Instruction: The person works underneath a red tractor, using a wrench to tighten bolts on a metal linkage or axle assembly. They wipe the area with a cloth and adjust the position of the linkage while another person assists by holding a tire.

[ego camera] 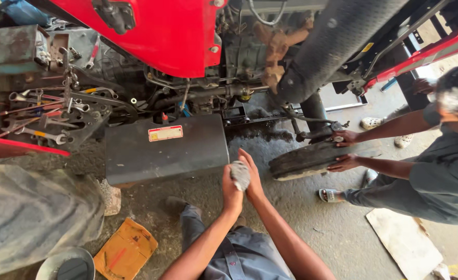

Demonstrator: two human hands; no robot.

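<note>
A crumpled grey cloth rag (240,175) sits pressed between both palms, the fingers of the left hand (231,189) and right hand (253,179) closed flat against it from either side. Just beyond the fingertips lies a dark rectangular metal box with a red-and-white label (166,149). To the right of the fingers, a worn black rubber tyre (312,159) rests on the grey concrete floor (338,233), touched by a co-worker's two hands (344,150). Above the fingertips hangs red tractor bodywork (172,31).
</note>
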